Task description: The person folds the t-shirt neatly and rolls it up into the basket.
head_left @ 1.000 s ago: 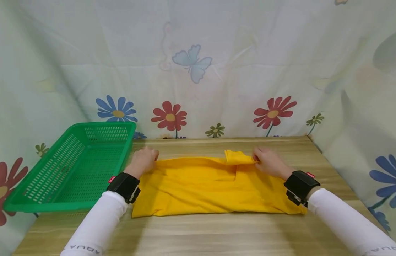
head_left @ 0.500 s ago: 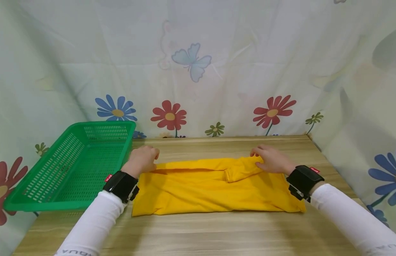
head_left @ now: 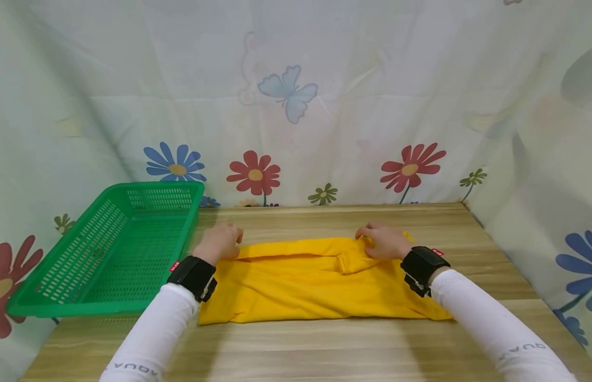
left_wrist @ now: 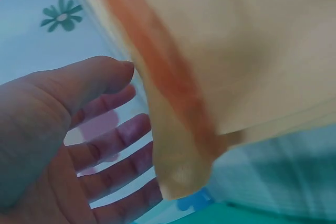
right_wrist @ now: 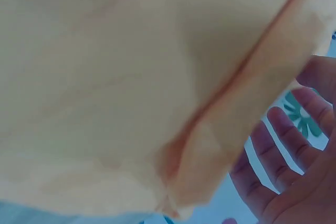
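Note:
A folded yellow garment (head_left: 286, 292) lies on the table, looking pale in both wrist views. Its far edge is turned over toward the person as a narrow flap (head_left: 296, 248), with a sleeve-like end (head_left: 354, 261) pointing down near the right. My left hand (head_left: 218, 243) is at the left end of this fold. In the left wrist view, its fingers (left_wrist: 118, 142) are loosely spread beside the fabric edge, thumb tip right at it. The right hand (head_left: 384, 241) hovers low over the flap's right part. Its relaxed fingers (right_wrist: 273, 153) lie apart alongside the edge in the right wrist view.
A green plastic basket (head_left: 24, 306) with perforated sides stands on the left of the wooden table (head_left: 296, 350), close to the left forearm. Behind and beside the table hangs a pale curtain (head_left: 324, 132) printed with flowers and a butterfly.
The garment's far edge, held up by both hands earlier, has been folded down toward the person and let go. The right hand has since shifted left along the flap; the left moved only slightly.

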{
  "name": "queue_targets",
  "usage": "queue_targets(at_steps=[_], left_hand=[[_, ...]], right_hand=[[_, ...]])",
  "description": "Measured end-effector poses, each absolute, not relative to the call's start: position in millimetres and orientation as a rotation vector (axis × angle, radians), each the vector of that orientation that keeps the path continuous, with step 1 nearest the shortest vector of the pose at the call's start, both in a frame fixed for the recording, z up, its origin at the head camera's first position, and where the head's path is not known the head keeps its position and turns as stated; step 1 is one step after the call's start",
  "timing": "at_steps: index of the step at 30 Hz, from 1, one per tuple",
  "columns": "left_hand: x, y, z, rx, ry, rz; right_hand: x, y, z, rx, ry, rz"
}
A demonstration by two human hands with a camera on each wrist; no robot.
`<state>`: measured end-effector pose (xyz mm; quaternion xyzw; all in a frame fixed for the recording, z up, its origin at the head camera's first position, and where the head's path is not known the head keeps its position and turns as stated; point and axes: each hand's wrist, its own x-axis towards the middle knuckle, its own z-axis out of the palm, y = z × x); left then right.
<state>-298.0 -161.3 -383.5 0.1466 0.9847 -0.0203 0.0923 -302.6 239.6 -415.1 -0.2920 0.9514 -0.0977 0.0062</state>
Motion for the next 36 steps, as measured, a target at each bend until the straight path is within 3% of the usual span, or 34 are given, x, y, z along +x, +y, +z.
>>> queue_targets(at_steps=[6,21,36], left_hand=[[-294,-171,-405,0.429,2.897,-0.035],[-294,-171,-408,0.401,2.881,-0.009],[-296,-172,-409,0.406,2.85,0.018]], right_hand=[[-307,235,-429,-0.969,2.998,-0.284],[-303,239,-423,-0.937,2.946,-0.327],[-210,271,-379,-0.959,2.908,-0.251]])
